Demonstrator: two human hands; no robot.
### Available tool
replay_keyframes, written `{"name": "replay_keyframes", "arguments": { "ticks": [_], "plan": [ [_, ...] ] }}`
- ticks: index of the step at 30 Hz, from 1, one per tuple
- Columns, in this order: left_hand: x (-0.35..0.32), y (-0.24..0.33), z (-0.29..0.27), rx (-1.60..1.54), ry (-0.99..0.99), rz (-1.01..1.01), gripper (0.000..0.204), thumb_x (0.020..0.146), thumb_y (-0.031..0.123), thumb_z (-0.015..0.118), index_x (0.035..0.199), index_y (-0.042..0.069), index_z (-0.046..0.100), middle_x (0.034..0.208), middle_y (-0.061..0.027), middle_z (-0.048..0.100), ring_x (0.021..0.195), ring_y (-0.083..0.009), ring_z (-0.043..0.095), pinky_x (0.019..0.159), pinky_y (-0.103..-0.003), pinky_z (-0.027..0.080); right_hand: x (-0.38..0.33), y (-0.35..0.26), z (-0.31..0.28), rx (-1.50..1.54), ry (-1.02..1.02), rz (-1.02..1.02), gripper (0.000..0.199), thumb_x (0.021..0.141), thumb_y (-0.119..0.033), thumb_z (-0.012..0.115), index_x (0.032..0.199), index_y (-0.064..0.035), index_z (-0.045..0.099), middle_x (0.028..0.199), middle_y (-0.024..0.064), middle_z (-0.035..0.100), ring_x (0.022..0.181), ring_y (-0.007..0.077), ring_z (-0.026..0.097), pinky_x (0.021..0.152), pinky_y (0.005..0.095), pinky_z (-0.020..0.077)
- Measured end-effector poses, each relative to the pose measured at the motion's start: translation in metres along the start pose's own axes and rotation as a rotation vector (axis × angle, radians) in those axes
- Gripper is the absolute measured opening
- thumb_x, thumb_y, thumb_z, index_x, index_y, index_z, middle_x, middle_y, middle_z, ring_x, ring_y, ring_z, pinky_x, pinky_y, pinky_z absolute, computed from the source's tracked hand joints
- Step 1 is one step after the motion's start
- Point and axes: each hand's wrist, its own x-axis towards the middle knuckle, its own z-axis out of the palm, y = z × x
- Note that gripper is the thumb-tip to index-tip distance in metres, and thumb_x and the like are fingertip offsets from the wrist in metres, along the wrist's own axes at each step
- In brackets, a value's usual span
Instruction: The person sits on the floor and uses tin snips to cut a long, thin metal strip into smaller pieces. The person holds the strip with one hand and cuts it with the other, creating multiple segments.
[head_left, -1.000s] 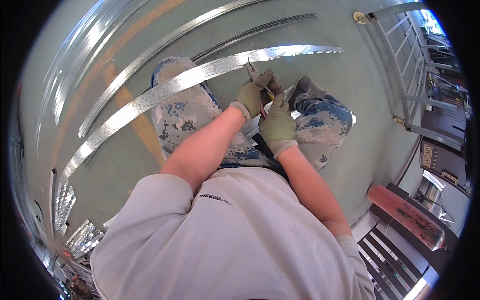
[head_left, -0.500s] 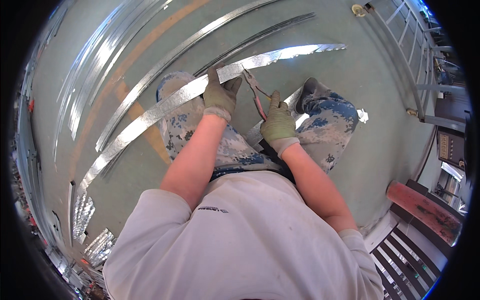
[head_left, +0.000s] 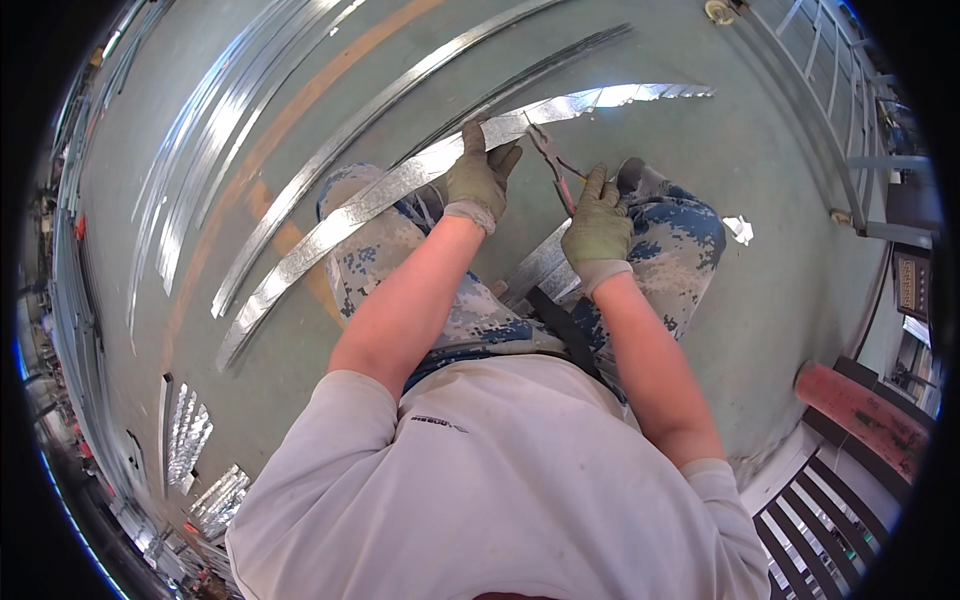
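A long, shiny sheet-metal strip (head_left: 350, 212) lies slanting across my left knee, its far right part notched along the near edge. My left hand (head_left: 477, 185), in an olive work glove, is closed on the strip near its middle, with the fingers over the metal. My right hand (head_left: 598, 230), gloved alike, grips the handles of red-handled snips (head_left: 547, 155). The jaws of the snips are at the strip's near edge, just right of my left hand. Whether they bite the metal is too small to tell.
More long metal strips (head_left: 330, 150) lie on the floor ahead and left. Crimped metal pieces (head_left: 187, 435) are at the lower left. A wheeled metal frame (head_left: 790, 85) stands far right, with a red cylinder (head_left: 860, 420) and a slatted dark rack (head_left: 825, 510) nearer.
The strip has shifted to the right, its near left end most clearly. Both hands and the snips have moved right with it; the whole view has shifted slightly too.
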Motion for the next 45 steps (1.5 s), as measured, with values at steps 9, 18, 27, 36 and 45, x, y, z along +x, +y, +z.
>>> {"name": "replay_keyframes", "arguments": {
  "ticks": [9, 18, 27, 36, 45],
  "plan": [
    [0.010, -0.014, -0.023, -0.028, -0.059, 0.012, 0.054, 0.110, 0.048, 0.070, 0.149, 0.012, 0.064, 0.127, -0.0266, 0.071, 0.114, -0.0394, 0.075, 0.107, -0.048, 0.067, -0.018, -0.016, 0.014, 0.187, -0.135, 0.028, 0.110, 0.088, -0.026, 0.085, 0.175, -0.0026, 0.021, 0.148, 0.0227, 0.060, 0.125, 0.0435, 0.073, 0.098, 0.0521, 0.0625],
    [0.011, -0.009, -0.036, 0.010, -0.168, -0.009, 0.043, 0.117, 0.043, 0.061, 0.152, 0.016, 0.062, 0.139, -0.0090, 0.070, 0.118, -0.0276, 0.076, 0.105, -0.044, 0.067, 0.003, 0.018, 0.014, 0.323, -0.254, -0.094, 0.102, 0.087, -0.023, 0.082, 0.173, -0.0065, 0.030, 0.151, 0.0275, 0.059, 0.131, 0.0488, 0.069, 0.107, 0.0531, 0.0592],
    [0.006, -0.005, -0.026, 0.025, -0.117, -0.023, 0.043, 0.117, 0.042, 0.062, 0.152, 0.017, 0.062, 0.137, -0.0090, 0.070, 0.114, -0.0268, 0.078, 0.102, -0.041, 0.068, -0.009, 0.004, 0.010, 0.092, -0.019, -0.071, 0.093, 0.091, -0.019, 0.078, 0.172, -0.0033, 0.035, 0.156, 0.0236, 0.059, 0.134, 0.0465, 0.067, 0.109, 0.0558, 0.0566],
    [0.009, -0.003, -0.025, 0.040, -0.067, -0.005, 0.047, 0.117, 0.043, 0.061, 0.154, 0.014, 0.061, 0.142, -0.0130, 0.071, 0.127, -0.0336, 0.073, 0.108, -0.050, 0.063, -0.019, 0.029, 0.015, 0.591, -0.229, -0.168, 0.077, 0.091, -0.005, 0.071, 0.166, -0.0023, 0.050, 0.141, 0.0240, 0.070, 0.128, 0.0366, 0.072, 0.106, 0.0475, 0.0569],
    [0.009, -0.004, -0.029, 0.020, -0.112, -0.030, 0.040, 0.118, 0.042, 0.060, 0.149, 0.016, 0.065, 0.134, -0.0106, 0.072, 0.115, -0.0272, 0.078, 0.099, -0.043, 0.068, -0.014, 0.013, 0.013, 1.189, -0.489, -0.041, 0.080, 0.087, 0.002, 0.068, 0.166, -0.0086, 0.055, 0.107, 0.0100, 0.074, 0.069, 0.0164, 0.066, 0.063, 0.0332, 0.0552]
  ]
}}
